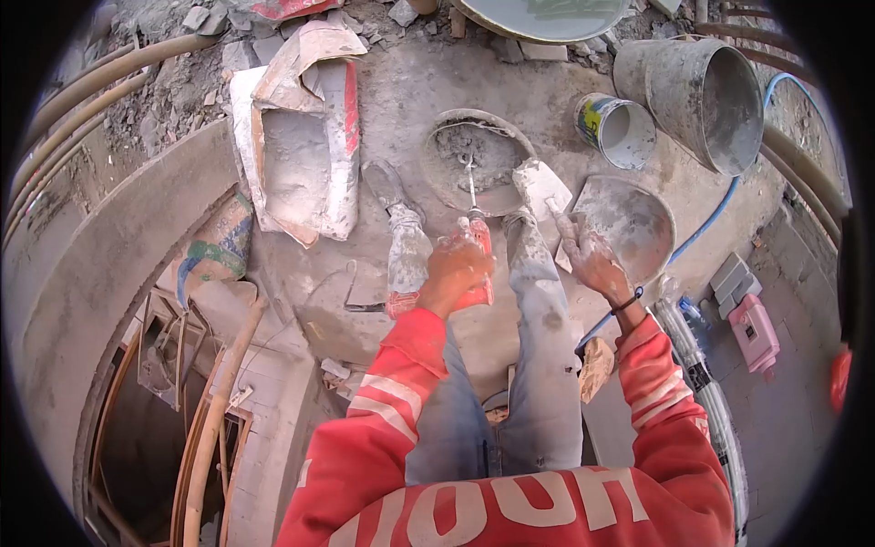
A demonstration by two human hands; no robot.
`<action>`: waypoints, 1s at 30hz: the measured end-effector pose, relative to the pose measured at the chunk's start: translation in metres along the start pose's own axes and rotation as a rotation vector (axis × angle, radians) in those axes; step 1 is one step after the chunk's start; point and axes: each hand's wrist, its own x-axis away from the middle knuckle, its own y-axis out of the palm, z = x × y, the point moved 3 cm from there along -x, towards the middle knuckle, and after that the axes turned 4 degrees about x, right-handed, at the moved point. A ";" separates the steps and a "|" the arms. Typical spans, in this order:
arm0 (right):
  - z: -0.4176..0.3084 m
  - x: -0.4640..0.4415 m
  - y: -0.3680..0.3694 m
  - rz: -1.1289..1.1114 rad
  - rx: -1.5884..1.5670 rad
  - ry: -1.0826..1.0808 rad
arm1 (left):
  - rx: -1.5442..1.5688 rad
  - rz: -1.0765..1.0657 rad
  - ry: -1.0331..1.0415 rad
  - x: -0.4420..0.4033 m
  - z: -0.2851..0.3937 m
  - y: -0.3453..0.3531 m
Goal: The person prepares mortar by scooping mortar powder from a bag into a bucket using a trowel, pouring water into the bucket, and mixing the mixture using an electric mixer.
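Note:
My left hand (456, 264) is wrapped round the top of a red power drill (480, 239). The drill's mixing rod reaches into grey mix (478, 150) in a round basin (437, 187) between my feet. My right hand (591, 258) is closed on the handle of a trowel (541, 185), whose pale, mix-coated blade lies by the basin's right rim. Just beyond that hand is a second, shallow basin (652, 219) smeared with grey residue.
An open cement bag (342, 155) stands left of the basin. A small paint bucket (629, 134) and a large bucket (656, 87) are at the upper right. A blue hose (715, 219) runs along the right. At lower left is an opening with poles (223, 401).

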 end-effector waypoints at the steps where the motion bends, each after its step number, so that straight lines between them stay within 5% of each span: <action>1: -0.008 -0.002 -0.019 0.058 0.027 -0.084 | -0.122 0.038 0.000 -0.001 0.008 0.019; 4: -0.024 -0.019 -0.044 0.140 0.090 -0.235 | -0.206 0.227 0.021 0.001 0.019 0.072; 5: -0.033 -0.032 -0.042 -0.068 0.160 -0.161 | -0.199 0.217 -0.024 0.001 0.023 0.085; 7: -0.033 -0.049 -0.011 0.090 0.192 -0.596 | -0.190 0.199 -0.118 0.001 0.029 0.105; 10: -0.047 -0.088 0.032 -0.107 -0.059 -0.697 | -0.224 0.377 -0.039 -0.021 0.019 0.170; 15: -0.093 -0.122 0.085 -0.504 0.556 -0.556 | -0.072 0.584 -0.086 -0.027 0.027 0.194; 19: -0.109 -0.132 0.126 -0.528 0.452 -0.355 | -0.011 0.513 -0.042 -0.041 -0.002 0.217; 22: -0.076 -0.140 0.200 -0.339 0.372 -0.278 | -0.041 0.631 -0.037 -0.040 -0.023 0.225; 25: -0.009 -0.139 0.296 -0.370 0.312 -0.407 | 0.208 0.571 -0.082 -0.025 -0.028 0.198; 28: -0.055 -0.114 0.191 -0.380 0.522 -0.372 | 0.403 0.587 -0.084 -0.018 -0.022 0.183; 29: -0.063 -0.111 0.172 -0.394 0.544 -0.321 | 0.119 0.472 0.016 -0.019 -0.020 0.185; 30: -0.068 -0.113 0.163 -0.399 0.512 -0.247 | 0.172 0.418 -0.007 -0.010 -0.019 0.174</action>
